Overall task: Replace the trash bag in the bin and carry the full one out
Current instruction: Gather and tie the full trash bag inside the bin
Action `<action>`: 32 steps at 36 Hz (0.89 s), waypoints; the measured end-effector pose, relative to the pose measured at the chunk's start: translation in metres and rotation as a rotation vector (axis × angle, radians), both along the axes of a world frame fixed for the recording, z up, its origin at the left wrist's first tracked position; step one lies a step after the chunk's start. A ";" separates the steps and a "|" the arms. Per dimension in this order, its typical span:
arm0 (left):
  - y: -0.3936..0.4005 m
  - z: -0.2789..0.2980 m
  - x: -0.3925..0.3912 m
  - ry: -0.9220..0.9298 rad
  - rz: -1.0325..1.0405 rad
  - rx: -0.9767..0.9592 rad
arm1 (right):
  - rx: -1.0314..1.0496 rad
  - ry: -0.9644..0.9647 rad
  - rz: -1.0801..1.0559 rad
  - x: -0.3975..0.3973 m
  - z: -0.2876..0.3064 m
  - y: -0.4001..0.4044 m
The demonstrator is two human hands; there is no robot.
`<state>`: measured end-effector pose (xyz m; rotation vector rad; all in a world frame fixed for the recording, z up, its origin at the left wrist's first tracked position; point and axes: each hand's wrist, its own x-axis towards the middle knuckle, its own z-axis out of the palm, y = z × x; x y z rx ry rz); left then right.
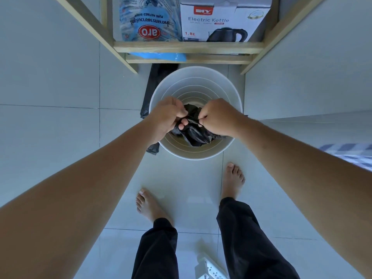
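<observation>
Head view, looking straight down: a round white trash bin [196, 91] stands on the pale tiled floor [50, 81], just in front of a wooden shelf unit [187, 47]. Both bare arms reach over the bin's mouth. The left hand [166, 117] and the right hand [218, 117] each have their grip clamped on a crumpled black trash bag [193, 131], pinching its plastic between thumb and fingers; a taut fold of it runs between the 2 hands. The rest of the bag hangs bunched just below them, inside the bin's opening, and the ribbed inner wall of the bin shows bare around it.

A second piece of black plastic [155, 81] lies on the floor against the bin's left side, running from under the shelf to the bin's near edge; whether it is a filled bag cannot be told.

On the shelf above the bin sit a blue bag of refined sugar [150, 19] and, touching it on the right, a white electric kettle box [224, 19] marked 1.8L. A blue plastic item [159, 56] rests on the lower rail.

The person's 2 bare feet stand near the bin on the floor, legs in dark trousers. A white power strip [209, 267] lies between the legs at the bottom edge. A checked cloth [350, 154] shows at the right edge.
</observation>
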<state>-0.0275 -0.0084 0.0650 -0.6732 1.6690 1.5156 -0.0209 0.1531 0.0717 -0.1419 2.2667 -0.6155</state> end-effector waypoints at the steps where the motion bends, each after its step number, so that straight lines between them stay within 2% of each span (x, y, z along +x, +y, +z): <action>1: -0.002 0.000 0.003 0.074 -0.099 0.004 | -0.001 -0.088 -0.021 -0.007 0.002 0.002; 5: -0.004 0.004 0.015 0.258 -0.353 -0.060 | 0.026 -0.339 0.042 -0.024 0.017 0.012; 8: -0.003 0.006 0.018 0.376 -0.450 -0.115 | -0.098 -0.557 -0.153 -0.028 0.017 0.022; 10: -0.004 0.007 0.018 0.399 -0.494 -0.137 | -0.161 -0.613 -0.260 -0.027 0.015 0.027; 19: 0.004 0.016 0.009 0.176 -0.492 -0.012 | -0.340 -0.598 -0.617 -0.012 0.002 0.030; 24: 0.007 0.015 0.009 0.149 -0.721 -0.154 | -0.404 -0.644 -0.733 -0.007 -0.006 0.030; 32: 0.009 0.014 0.012 0.140 -0.710 -0.115 | -0.420 -0.660 -0.813 -0.003 -0.010 0.029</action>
